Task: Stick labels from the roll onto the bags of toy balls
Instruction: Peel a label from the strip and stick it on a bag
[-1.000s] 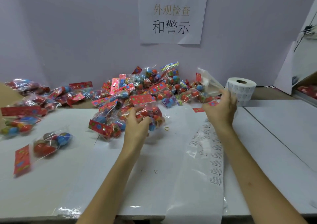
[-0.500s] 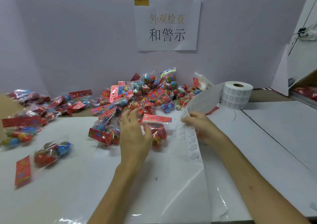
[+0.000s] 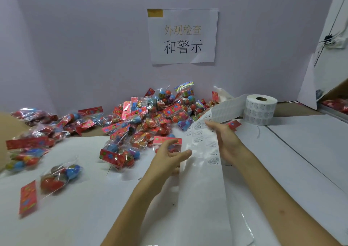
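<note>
**Label strip in hand at the toy-ball table**

The right grip [image 3: 226, 142] pinches the label strip [image 3: 202, 170] where it bends, fingers curled on the paper. The left grip [image 3: 169, 157] hovers with fingers loosely spread over a bag [image 3: 165, 140] with a red header; whether it touches cannot be told. The strip runs back to the roll [image 3: 260, 112], standing on end at the right of the table [image 3: 75, 217]. A pile of bags [image 3: 150, 117] lies against the wall [image 3: 84, 47], below a paper sign [image 3: 182, 36].
</note>
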`<act>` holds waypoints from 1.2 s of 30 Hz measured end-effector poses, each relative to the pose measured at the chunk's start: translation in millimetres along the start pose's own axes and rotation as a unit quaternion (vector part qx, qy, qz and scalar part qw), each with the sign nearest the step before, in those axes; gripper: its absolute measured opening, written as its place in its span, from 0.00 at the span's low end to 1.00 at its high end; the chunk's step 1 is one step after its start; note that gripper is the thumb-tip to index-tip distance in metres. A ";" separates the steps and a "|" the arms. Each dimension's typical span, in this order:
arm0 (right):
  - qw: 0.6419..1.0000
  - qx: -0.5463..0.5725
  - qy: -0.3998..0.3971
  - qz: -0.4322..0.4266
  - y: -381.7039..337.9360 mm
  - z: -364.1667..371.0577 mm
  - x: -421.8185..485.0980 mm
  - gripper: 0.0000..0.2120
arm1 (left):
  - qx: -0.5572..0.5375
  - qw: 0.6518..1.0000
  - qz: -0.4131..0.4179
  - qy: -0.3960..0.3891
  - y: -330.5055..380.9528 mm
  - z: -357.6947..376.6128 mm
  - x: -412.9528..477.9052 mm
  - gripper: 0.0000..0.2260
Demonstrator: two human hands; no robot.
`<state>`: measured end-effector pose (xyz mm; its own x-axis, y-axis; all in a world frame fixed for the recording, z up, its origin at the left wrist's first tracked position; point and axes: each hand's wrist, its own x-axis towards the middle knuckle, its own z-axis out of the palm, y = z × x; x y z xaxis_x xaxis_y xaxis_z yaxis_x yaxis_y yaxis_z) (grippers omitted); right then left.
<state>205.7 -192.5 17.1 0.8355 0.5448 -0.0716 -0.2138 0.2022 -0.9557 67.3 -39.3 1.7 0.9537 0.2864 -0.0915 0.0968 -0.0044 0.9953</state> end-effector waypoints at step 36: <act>0.804 -0.481 0.041 -0.348 3.3 20.9 -22.1 0.08 | -0.241 0.970 -0.011 -0.024 -3.4 1.2 3.2 0.29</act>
<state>175.9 -186.8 21.5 0.6229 0.5088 0.5943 0.7766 -0.3103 -0.5483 70.3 -39.5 -2.0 0.9663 0.2359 -0.1026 -0.0160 0.4532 0.8913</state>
